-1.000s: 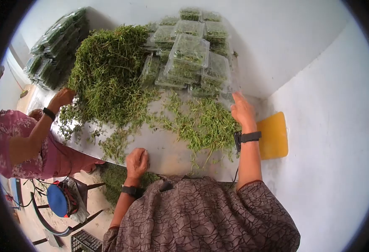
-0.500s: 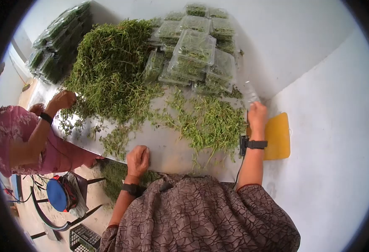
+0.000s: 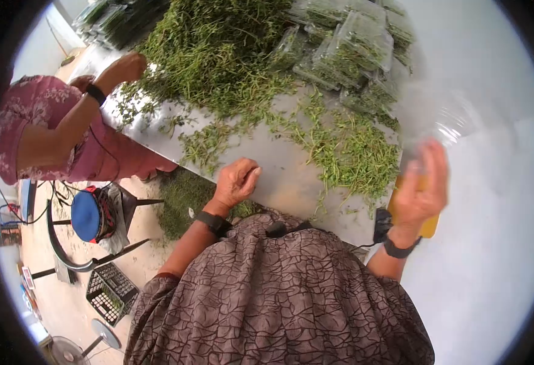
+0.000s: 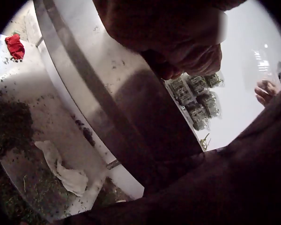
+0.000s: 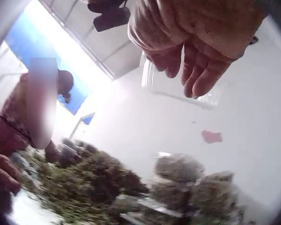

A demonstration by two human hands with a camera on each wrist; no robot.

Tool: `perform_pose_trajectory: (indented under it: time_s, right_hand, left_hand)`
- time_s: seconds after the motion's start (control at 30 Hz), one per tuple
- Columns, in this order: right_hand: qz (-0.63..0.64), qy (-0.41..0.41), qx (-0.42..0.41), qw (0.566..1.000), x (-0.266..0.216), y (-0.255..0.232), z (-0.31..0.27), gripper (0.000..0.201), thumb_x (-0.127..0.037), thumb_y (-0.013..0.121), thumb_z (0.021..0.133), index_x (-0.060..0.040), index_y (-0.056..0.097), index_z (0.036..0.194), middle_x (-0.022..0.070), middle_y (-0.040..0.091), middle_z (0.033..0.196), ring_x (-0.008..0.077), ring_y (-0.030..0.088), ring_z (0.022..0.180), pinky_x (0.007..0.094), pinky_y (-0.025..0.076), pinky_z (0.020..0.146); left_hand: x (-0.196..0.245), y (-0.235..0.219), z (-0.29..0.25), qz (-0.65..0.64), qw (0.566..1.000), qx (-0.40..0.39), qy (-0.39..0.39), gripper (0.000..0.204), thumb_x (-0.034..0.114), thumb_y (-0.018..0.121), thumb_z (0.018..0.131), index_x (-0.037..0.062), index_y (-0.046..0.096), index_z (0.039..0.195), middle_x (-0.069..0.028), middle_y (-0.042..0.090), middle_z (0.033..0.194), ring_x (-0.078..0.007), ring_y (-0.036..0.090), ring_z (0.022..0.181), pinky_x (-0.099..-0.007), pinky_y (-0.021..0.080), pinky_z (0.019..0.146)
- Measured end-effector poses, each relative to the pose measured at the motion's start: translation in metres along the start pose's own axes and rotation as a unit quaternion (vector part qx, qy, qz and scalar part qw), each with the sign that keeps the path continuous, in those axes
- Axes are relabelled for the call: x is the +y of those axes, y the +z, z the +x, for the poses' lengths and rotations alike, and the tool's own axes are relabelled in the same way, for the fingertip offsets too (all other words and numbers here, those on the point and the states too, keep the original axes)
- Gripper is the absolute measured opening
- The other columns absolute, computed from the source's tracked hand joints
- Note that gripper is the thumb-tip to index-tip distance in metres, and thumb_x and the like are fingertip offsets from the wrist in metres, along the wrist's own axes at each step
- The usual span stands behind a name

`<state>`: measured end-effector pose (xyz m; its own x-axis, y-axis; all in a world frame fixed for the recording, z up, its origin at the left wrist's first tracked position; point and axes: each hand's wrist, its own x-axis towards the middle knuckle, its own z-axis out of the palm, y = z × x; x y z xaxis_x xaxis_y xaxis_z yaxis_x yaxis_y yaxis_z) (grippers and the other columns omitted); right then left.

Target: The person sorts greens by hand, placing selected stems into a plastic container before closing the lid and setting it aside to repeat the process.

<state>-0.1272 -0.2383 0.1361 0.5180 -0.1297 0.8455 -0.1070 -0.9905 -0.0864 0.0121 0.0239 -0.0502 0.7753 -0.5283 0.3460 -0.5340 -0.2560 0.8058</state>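
Observation:
My right hand (image 3: 422, 185), blurred by motion, is raised past the right edge of the table. It holds a clear plastic box (image 5: 152, 79) that appears bare inside; in the head view only its glinting outline shows. Loosely curled, my left hand (image 3: 236, 182) rests at the table's front edge with nothing in it. Loose green stems (image 3: 352, 155) lie spread on the metal table (image 3: 276, 161) between the two hands. Behind them rise filled clear boxes (image 3: 361, 45), stacked against the wall.
A big heap of greens (image 3: 212, 55) covers the table's back left. Another person's hand (image 3: 127, 67) is at its left side. A yellow board (image 3: 430, 226) is beyond the right edge. On the floor are a chair with a blue cushion (image 3: 86, 216) and a black crate (image 3: 112, 292).
My right hand has pulled back from beside the stacked boxes, rightward and toward me, bringing the clear box along. The head view has turned, while my left hand stays at the table edge.

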Motion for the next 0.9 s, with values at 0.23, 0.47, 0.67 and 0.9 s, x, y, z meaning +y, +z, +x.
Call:
perform_pose_trajectory:
  time_s: [0.23,0.47,0.67,0.9]
  right_hand:
    - [0.223,-0.041,-0.29,0.93,-0.055,0.087,-0.065,0.027,0.003,0.06,0.074,0.003,0.064,0.102,0.0195,0.06,0.117,0.0353,0.06,0.103,0.0404,0.049,0.089]
    - [0.235,-0.007,-0.378,0.896,-0.052,0.101,-0.096,0.028,0.004,0.054,0.078,0.0057,0.062,0.105,0.0218,0.057,0.123,0.0376,0.053,0.114,0.0424,0.044,0.097]
    - [0.238,0.001,-0.376,0.895,-0.044,0.106,-0.1,0.028,0.006,0.053,0.078,0.0067,0.063,0.104,0.0224,0.057,0.124,0.0384,0.054,0.114,0.043,0.045,0.097]
    - [0.269,0.035,-0.381,0.884,-0.036,0.109,-0.1,0.025,0.007,0.053,0.079,0.0066,0.063,0.101,0.0225,0.058,0.123,0.0383,0.054,0.115,0.0415,0.047,0.097]
  left_hand:
    - [-0.003,0.0,-0.001,-0.016,1.0,-0.001,0.015,0.013,0.016,0.058,0.087,0.0038,0.061,0.086,-0.0127,0.057,0.073,-0.0317,0.059,0.065,-0.0376,0.047,0.061]
    - [-0.006,-0.003,-0.003,-0.052,0.998,-0.036,-0.025,0.024,0.022,0.048,0.095,0.0023,0.06,0.089,-0.0137,0.058,0.077,-0.0307,0.059,0.068,-0.0374,0.047,0.063]
    - [-0.004,0.001,-0.008,-0.183,0.966,0.103,-0.149,0.031,0.03,0.037,0.1,0.0037,0.052,0.095,-0.0068,0.055,0.07,-0.0167,0.057,0.059,-0.0304,0.046,0.058]
    - [-0.013,0.008,-0.01,-0.178,0.976,0.09,-0.082,0.029,0.021,0.046,0.098,0.0025,0.041,0.119,-0.01,0.057,0.079,-0.0155,0.059,0.058,-0.0302,0.048,0.057]
